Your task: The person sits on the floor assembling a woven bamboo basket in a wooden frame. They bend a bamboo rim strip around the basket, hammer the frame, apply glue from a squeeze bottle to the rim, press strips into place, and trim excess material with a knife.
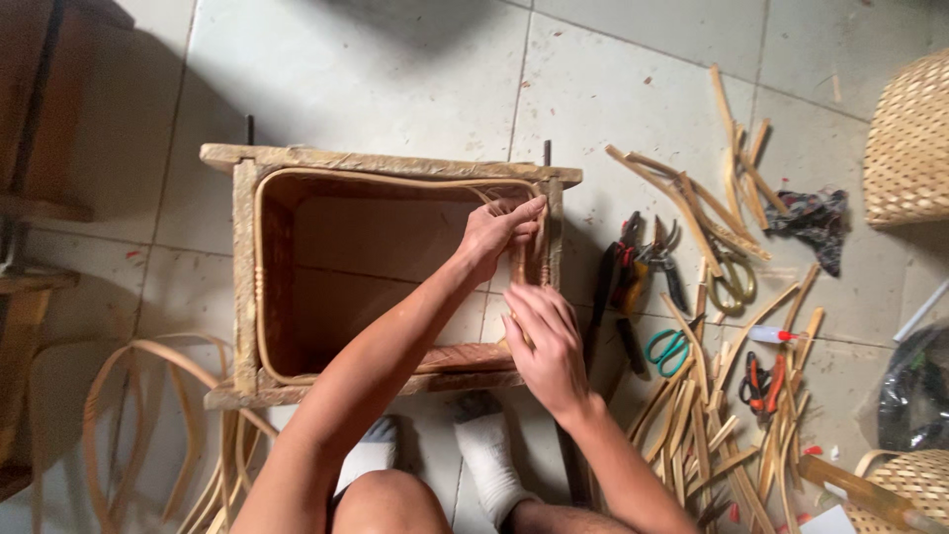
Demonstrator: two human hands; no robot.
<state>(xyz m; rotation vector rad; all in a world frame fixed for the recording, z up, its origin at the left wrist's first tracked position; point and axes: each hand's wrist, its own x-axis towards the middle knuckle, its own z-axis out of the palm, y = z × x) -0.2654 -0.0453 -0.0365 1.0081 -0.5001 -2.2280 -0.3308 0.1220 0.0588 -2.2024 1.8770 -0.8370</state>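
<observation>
step: bending cane strip (pixel 395 181) round inside wooden frame (pixel 242 257) on floor | L hand (pixel 494 235) fingers pinch strip at far-right corner; R hand (pixel 546 346) fingers pressed tog. on near-right rail | next: prob. needs firm seating into corner

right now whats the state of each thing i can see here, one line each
left hand: gripping the cane strip at the frame's far right corner
right hand: pressing the strip on the right side
cane strip: bent along the inside of the frame
wooden frame: flat on the floor
teal scissors: lying shut
woven basket: partly out of view
</observation>
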